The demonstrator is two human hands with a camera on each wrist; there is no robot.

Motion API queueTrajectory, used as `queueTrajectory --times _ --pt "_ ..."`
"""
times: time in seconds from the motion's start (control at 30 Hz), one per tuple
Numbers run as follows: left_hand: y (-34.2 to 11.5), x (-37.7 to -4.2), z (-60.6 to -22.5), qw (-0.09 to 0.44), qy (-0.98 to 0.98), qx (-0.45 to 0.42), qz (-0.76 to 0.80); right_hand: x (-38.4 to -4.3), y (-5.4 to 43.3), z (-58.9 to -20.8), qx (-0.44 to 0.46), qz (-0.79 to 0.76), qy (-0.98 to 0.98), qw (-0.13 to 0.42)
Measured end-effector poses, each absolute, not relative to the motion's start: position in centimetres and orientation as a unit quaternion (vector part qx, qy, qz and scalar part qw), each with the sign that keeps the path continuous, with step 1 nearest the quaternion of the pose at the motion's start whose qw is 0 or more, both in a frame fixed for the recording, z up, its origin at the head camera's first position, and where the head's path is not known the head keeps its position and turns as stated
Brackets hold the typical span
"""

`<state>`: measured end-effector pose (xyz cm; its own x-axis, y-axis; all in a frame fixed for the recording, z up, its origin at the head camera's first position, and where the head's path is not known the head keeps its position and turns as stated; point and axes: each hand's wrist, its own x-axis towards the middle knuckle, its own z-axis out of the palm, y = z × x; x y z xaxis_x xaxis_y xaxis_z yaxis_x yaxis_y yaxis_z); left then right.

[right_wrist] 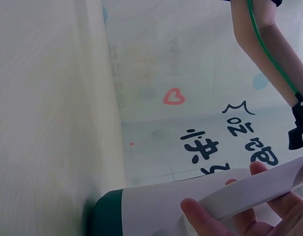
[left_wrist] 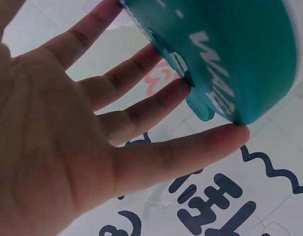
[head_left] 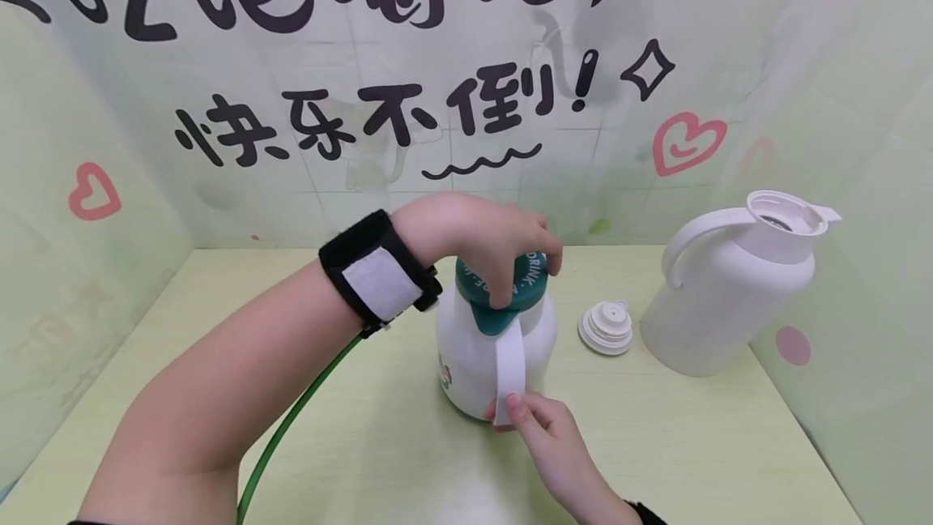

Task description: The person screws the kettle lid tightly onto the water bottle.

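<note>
A white thermos jug [head_left: 462, 347] with a teal lid [left_wrist: 259, 54] stands upright on the table, its handle [head_left: 511, 367] facing me. My left hand [head_left: 484, 237] reaches over the top and grips the lid, thumb on the near side and fingers on the far side. In the left wrist view the spread fingers [left_wrist: 141, 118] curve along the lid's edge. Lower down, my right hand [head_left: 557, 436] holds the bottom end of the handle, its thumb on the outer face. A teal base [right_wrist: 107, 216] shows on the jug in the right wrist view.
To the right stands a second white jug [head_left: 729, 298], its top opening uncovered. A round white stopper [head_left: 607, 329] lies between the two jugs. A green cable [head_left: 295, 411] runs along my left forearm. Printed sheeting [head_left: 328, 185] walls the pale table [head_left: 350, 460] at back and sides.
</note>
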<state>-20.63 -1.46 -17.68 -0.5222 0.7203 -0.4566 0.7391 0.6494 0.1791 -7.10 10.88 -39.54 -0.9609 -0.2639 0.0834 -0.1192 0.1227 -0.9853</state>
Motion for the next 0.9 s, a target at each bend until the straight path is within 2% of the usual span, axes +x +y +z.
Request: queueTrajectory --times 0.13,0.33,0.43,0.9 --pt "-1.6 -20.6 -17.6 0.238 0.884 0.401 0.017 -7.1 10.9 -39.5 -0.13 -0.651 0.745 0.059" --pt "-1.2 -20.1 -17.2 0.167 0.925 0.338 0.041 -7.1 10.9 -39.5 -0.125 -0.651 0.746 0.068" --pt "-1.0 -19.6 -17.2 0.148 0.942 0.297 0.048 -7.1 10.9 -39.5 -0.128 -0.652 0.745 0.065" --pt "-0.5 -18.5 -18.8 0.154 0.961 0.227 0.035 -7.2 10.9 -39.5 -0.13 -0.654 0.742 0.069"
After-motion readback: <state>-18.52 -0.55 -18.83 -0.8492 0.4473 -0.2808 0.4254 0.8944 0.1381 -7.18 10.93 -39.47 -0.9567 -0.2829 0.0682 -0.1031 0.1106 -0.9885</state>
